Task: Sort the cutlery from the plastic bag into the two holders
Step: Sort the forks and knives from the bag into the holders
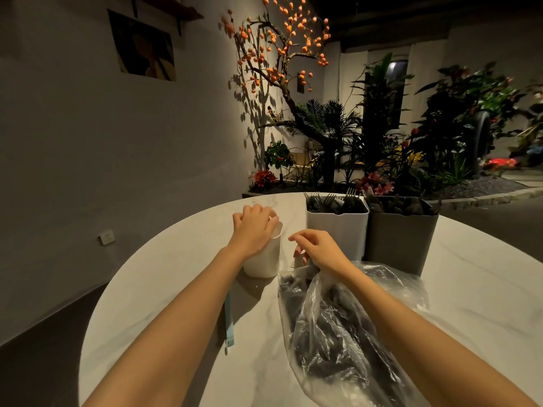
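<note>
A clear plastic bag point(338, 333) of dark cutlery lies on the round white table point(182, 259), its mouth towards the holders. At that mouth is my right hand point(318, 249), fingers curled down; whether they pinch anything is hidden. A white holder point(338, 230) with dark forks standing in it sits at the far side. Touching its right side is a grey holder point(399, 239) with dark cutlery. Left of the bag, my left hand point(254, 227) grips the top of a small white cup point(263, 262), fingers curled over its rim.
A light blue strap-like thing point(229, 324) lies on the table under my left forearm. The table's curved edge runs along the left. Beyond the far edge is a bed of plants point(367, 148). A wall stands at the left.
</note>
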`<state>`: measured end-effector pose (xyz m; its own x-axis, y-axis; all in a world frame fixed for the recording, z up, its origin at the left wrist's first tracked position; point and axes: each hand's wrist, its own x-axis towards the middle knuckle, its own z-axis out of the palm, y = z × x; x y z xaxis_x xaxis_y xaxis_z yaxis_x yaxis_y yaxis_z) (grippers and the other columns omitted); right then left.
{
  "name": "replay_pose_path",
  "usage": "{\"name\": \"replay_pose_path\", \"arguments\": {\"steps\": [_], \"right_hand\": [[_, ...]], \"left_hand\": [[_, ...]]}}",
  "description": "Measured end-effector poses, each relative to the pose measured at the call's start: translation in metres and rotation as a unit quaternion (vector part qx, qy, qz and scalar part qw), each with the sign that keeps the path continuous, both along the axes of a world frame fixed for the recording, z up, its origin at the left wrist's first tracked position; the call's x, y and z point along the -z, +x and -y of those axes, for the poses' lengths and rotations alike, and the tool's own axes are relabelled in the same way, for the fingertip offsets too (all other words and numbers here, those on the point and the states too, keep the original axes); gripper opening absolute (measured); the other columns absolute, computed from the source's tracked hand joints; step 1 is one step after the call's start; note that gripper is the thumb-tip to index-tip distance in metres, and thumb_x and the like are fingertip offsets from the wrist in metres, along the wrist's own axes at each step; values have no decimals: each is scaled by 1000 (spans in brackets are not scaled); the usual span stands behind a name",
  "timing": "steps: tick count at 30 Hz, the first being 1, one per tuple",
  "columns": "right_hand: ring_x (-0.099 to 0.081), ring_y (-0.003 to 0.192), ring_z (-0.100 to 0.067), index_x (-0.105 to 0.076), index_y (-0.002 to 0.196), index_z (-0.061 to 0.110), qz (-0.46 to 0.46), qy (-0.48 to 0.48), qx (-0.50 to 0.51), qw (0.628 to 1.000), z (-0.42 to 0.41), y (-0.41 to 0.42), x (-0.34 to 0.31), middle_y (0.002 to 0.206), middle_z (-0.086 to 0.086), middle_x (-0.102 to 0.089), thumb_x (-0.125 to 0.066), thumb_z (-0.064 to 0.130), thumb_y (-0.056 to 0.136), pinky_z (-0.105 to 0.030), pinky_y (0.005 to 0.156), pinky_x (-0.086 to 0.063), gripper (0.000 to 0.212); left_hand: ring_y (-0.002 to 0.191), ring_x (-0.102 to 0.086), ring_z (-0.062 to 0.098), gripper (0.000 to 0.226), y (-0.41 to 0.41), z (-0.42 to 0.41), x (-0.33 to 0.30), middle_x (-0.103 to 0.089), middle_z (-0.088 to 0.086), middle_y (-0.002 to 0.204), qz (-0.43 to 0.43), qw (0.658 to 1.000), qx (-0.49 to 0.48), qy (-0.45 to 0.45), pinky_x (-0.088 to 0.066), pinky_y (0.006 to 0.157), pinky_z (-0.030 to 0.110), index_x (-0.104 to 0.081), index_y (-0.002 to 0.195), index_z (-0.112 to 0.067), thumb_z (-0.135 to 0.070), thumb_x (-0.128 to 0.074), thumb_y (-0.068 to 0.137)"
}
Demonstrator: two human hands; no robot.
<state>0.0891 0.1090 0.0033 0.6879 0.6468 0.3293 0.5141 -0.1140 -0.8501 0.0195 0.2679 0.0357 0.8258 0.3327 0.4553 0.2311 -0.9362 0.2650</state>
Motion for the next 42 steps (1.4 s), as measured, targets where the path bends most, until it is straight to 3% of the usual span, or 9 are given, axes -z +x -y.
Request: {"name": "replay_pose_path", "arguments": {"steps": [4, 8, 16, 20, 25, 34, 36, 39, 42], "right_hand": [[-54, 49, -10, -60, 96, 11, -2, 5, 42, 999, 7, -6, -11, 71, -2, -66, -46, 21, 99, -22, 49, -42, 17], [-52, 54, -14, -52, 88, 9, -21, 34, 82, 996, 26, -14, -22, 69, -4, -61, -37, 17, 101, -20, 46, -40, 21], [-45, 39, -3, -49, 75, 9, 23, 33, 117, 992, 68, -26, -31, 57, -3, -54, -34, 14, 102, -17, 43, -36, 31], [-47, 44, -12, -50, 69, 9, 20, 32, 138, 990, 82, -31, -26, 55, -4, -54, -34, 21, 103, -27, 51, -37, 40], [-47, 40, -12, -58, 64, 5, 8, 28, 146, 989, 102, -46, -15, 50, -5, -55, -27, 29, 105, -25, 49, -38, 57], [-56, 42, -17, -58, 70, 8, -24, 33, 169, 985, 127, -65, 24, 54, -8, -62, -29, 28, 105, -27, 46, -47, 50], [-59, 50, -20, -58, 64, 14, 21, 11, 198, 980, 129, -62, 35, 54, -4, -63, -32, 25, 103, -35, 57, -52, 48], [-62, 68, -24, -60, 63, 21, 91, -47, 224, 969, 137, -57, 46, 64, 0, -65, -36, 25, 98, -41, 72, -51, 43], [-60, 82, -24, -67, 81, 15, 144, -129, 231, 954, 145, -53, 48, 85, -2, -68, -38, 24, 97, -39, 74, -50, 34]], "left_hand": [[103, -42, 21, 19, -2, 33, -4, -53, 3, 110, 50, 996, 57, -49, -29, 94, 40, -47, 99, -16, -27, -31, 103], [83, -49, 24, 25, -4, 62, -5, -55, 4, 87, 51, 980, 136, -134, -42, 79, 43, -49, 85, -14, -21, -33, 102], [70, -47, 18, 33, -13, 113, -2, -50, -6, 68, 31, 970, 184, -158, -39, 70, 39, -45, 70, -24, -19, -37, 102], [72, -49, 20, 30, -22, 130, 2, -52, -6, 70, 43, 964, 198, -172, -42, 74, 41, -51, 76, -17, -20, -37, 103], [71, -54, 20, 36, -34, 144, 19, -54, -9, 66, 67, 964, 190, -176, -49, 76, 48, -51, 68, -24, -23, -38, 101], [69, -53, 14, 25, -50, 158, 50, -56, -10, 67, 65, 969, 157, -177, -45, 76, 35, -59, 75, -25, -29, -47, 97], [77, -50, 13, 20, -54, 159, 57, -52, -12, 68, 72, 981, 122, -131, -35, 85, 35, -61, 78, -25, -33, -52, 94], [96, -41, 14, 11, -59, 158, 69, -45, -8, 89, 103, 991, 61, -57, -28, 89, 35, -64, 86, -27, -36, -59, 87], [112, -34, 20, 23, -62, 156, 74, -34, -2, 109, 46, 994, -13, -98, -26, 97, 37, -62, 104, -35, -49, -59, 85]]}}
